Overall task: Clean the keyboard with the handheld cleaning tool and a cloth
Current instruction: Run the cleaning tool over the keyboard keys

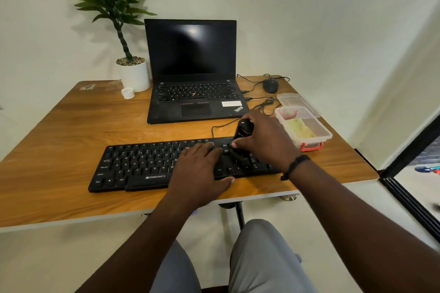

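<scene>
Currently the black keyboard (142,164), marked "ZEBRONICS" on its near edge, is lying across the near part of the wooden table (59,140). The left hand (200,169) is resting flat on its keys, fingers spread. The right hand (264,140) is gripping the black cleaning tool (242,129) over the keyboard's right end. Farther back, a laptop (192,74) reading "ThinkPad" is sitting open, and a yellow cloth (300,128) is lying in the clear container (326,132) at right.

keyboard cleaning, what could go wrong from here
1. The keyboard sits close to the table's front edge; the left hand pressing it could nudge it off.
2. The right hand works the black cleaning tool beside the open plastic box, which an elbow swing might knock.
3. The keyboard's cable could snag the tool.
</scene>
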